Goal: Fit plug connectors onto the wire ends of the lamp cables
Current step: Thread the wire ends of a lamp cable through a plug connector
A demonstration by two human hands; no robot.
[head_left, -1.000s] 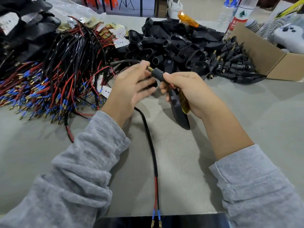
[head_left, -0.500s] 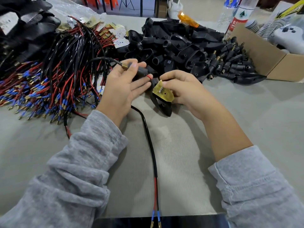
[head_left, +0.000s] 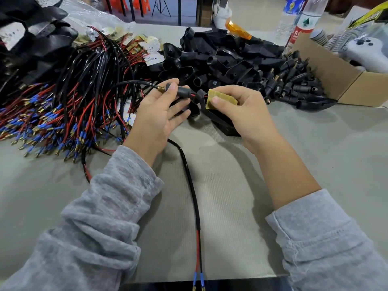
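Black and round, the plug connector [head_left: 183, 92] sits between the thumb and first finger of the left hand [head_left: 156, 118]. The thumb presses on it near a little gold threaded bit at its left end, and the other fingers of that hand are stretched out below it. Short red and black wires come out of the connector's right end and go into a black lamp housing [head_left: 218, 118]. The right hand [head_left: 241, 111] holds that housing, with its thumb pressing on a yellow circuit board [head_left: 222, 100] that sits on top of the housing. Both hands are up just above the counter [head_left: 315, 154], close together.

One black lamp cable [head_left: 192, 185] goes from the connector, curves behind the left hand and runs down the counter toward the person. Near the bottom edge it splits into a red wire and a black wire, each with a blue sleeve and a gold tip.

To the left is a big pile of cables [head_left: 63, 106] with red and black wires and many blue-and-gold ends. Behind the hands is a heap of black housings [head_left: 220, 57], and next to it, on the right, a bunch of loose plug connectors [head_left: 294, 85]. A cardboard box [head_left: 340, 80] stands at the far right. Two plastic bottles [head_left: 298, 19] stand behind the heap. Grey sleeves cover both arms.
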